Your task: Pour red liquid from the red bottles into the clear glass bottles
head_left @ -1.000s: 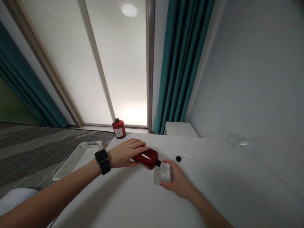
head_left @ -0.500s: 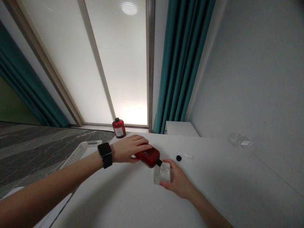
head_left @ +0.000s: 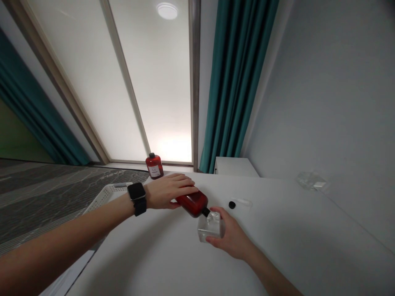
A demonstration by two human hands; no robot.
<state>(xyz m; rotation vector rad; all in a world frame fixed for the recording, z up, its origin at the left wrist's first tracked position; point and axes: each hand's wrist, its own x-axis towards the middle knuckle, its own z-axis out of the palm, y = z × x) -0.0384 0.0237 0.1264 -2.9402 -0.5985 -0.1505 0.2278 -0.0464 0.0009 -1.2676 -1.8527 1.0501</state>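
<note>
Left hand (head_left: 170,191) around bottle (head_left: 194,204), another's label (head_left: 154,171) illegible

looks like a room in a home: teal curtains (head_left: 239,86) flanking frosted panels (head_left: 157,82), a small white cabinet (head_left: 236,167) beyond the tabletop (head_left: 173,263).

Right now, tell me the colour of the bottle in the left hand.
Dark red bottle, showing best in the head view.

A teal curtain (head_left: 239,82) hangs partly behind a white cabinet (head_left: 236,167). A perforated basket (head_left: 103,197) sits left of the surface (head_left: 173,263); crumpled clear plastic (head_left: 311,181) lies rightward.
</note>
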